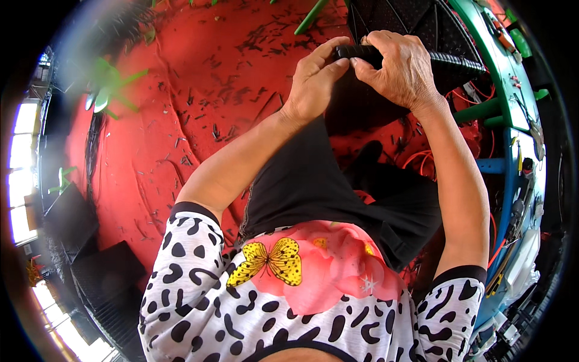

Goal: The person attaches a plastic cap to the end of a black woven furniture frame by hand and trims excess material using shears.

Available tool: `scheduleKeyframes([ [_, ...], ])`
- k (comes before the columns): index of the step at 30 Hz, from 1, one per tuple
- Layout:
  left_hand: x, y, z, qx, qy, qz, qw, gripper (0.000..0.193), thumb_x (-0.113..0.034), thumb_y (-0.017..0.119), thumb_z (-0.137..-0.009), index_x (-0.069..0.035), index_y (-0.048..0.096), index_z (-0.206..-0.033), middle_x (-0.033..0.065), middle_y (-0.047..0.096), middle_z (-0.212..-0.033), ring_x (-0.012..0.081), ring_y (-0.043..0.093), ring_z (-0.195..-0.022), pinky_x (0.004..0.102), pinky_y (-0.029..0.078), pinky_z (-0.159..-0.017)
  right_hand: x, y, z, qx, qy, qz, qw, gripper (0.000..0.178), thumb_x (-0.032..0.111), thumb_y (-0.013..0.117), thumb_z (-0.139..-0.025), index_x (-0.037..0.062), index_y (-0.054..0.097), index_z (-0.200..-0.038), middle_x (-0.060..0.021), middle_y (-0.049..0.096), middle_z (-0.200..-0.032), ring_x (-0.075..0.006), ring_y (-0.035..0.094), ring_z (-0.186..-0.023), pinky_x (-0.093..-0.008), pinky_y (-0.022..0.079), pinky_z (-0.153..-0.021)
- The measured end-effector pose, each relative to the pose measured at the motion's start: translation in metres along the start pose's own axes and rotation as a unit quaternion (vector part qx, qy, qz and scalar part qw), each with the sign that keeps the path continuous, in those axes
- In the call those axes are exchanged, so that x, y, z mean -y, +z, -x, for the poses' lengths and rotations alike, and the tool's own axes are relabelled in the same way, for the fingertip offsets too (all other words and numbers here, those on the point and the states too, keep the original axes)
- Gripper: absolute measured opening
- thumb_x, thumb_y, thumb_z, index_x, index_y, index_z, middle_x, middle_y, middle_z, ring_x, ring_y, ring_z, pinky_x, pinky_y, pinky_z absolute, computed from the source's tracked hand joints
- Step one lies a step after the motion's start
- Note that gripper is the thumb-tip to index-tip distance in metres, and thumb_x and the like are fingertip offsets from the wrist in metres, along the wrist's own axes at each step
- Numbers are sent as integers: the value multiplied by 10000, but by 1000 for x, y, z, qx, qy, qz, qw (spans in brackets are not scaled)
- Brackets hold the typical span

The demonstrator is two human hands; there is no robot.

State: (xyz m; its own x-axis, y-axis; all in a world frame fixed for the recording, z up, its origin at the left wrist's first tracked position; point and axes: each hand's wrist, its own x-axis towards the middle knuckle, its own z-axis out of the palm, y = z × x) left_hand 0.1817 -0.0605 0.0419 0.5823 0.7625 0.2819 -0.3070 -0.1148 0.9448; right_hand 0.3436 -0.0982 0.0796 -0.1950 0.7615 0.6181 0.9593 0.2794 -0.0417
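Both hands are raised at the upper middle, close together on a black ribbed bar (461,63) that looks wrapped in strip, as wicker is. My left hand (313,78) pinches its left end between thumb and fingers. My right hand (399,69) curls over the bar just beside it, thumb and fingertips pressed on the wrapped part. The bar runs on to the right, along the edge of a large dark piece with a woven-looking panel (410,24). Part of this piece lies hidden behind my right hand, and its kind is not clear.
Red floor covering (139,175) is littered with short black scraps (265,42). To the right stand a green table (503,72) and a blue-edged table (512,181) with tools and loose items. Dark woven pieces (108,271) stand at left. Red cords (422,158) lie near my feet.
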Motion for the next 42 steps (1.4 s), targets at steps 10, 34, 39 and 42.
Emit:
scheduleKeyframes([
  [10, -4, -15, -26, 65, -13, -137, 988, 233, -158, 502, -878, 25, 592, -991, -26, 551, -788, 41, 469, -752, 197, 387, -700, 9, -16, -10, 178, 105, 12, 978, 300, 268, 579, -746, 6, 584, -893, -124, 629, -830, -325, 592, -812, -395, 461, -716],
  [34, 16, -21, -18, -3, 24, -71, 997, 236, -144, 501, -860, -23, 557, -1054, 23, 547, -804, 46, 461, -678, 224, 384, -565, -5, -24, -32, 272, 118, -159, 942, 337, 338, 540, -810, 35, 613, -938, -187, 616, -874, -347, 582, -870, -409, 440, -746],
  [39, 19, -10, -15, 5, 261, -295, 919, 345, 2, 546, -808, -3, 472, -1146, 130, 580, -892, 248, 586, -762, 316, 465, -676, -10, -28, -23, 248, 140, -180, 942, 335, 331, 519, -835, 32, 612, -953, -186, 620, -898, -340, 583, -901, -397, 445, -769],
  [42, 24, -10, -14, -8, 289, -312, 905, 308, 9, 551, -796, 5, 481, -1095, 171, 579, -922, 338, 587, -774, 338, 472, -667, -12, -26, -18, 212, 169, -282, 920, 325, 320, 492, -866, 30, 614, -948, -181, 623, -915, -334, 584, -922, -383, 450, -775],
])
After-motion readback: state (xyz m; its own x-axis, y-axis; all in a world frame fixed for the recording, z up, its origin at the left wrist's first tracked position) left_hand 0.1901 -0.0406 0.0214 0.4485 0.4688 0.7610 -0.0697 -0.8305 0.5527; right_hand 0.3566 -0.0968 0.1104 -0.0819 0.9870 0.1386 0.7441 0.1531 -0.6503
